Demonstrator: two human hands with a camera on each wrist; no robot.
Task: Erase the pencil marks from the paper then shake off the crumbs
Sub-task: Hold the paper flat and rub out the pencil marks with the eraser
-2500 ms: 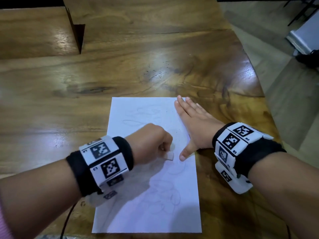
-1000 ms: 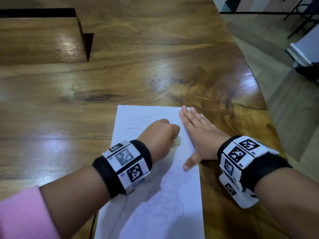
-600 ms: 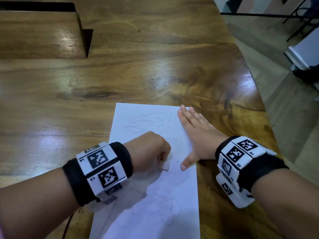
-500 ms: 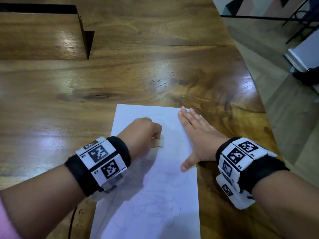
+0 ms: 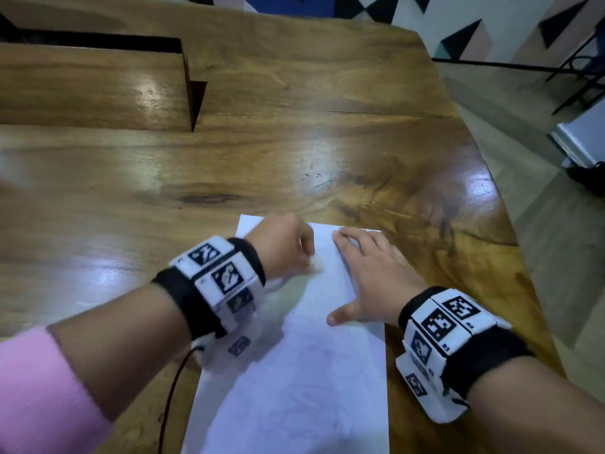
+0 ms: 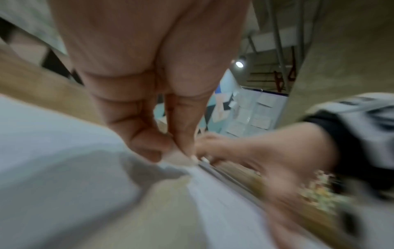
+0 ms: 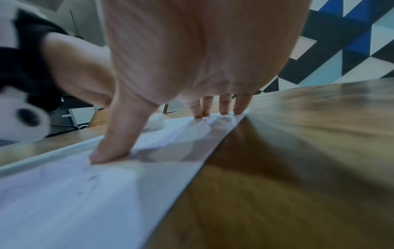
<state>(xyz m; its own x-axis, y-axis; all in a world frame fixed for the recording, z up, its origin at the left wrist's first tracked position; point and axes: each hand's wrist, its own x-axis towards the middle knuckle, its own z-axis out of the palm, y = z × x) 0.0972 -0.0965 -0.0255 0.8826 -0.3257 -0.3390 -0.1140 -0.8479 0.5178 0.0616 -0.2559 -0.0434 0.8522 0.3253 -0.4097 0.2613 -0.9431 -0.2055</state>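
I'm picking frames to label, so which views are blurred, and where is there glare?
Head view: left hand and its wristband smeared, glare patches on the table. Left wrist view: heavily blurred, eraser barely readable. Right wrist view: dim, right hand fairly sharp on the paper.

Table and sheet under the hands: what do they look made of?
Table: seemingly solid wood, glossy varnish; grain, a dark knot and light glare show. Sheet: thin white matte paper with faint pencil loops, lying flat under the right hand.
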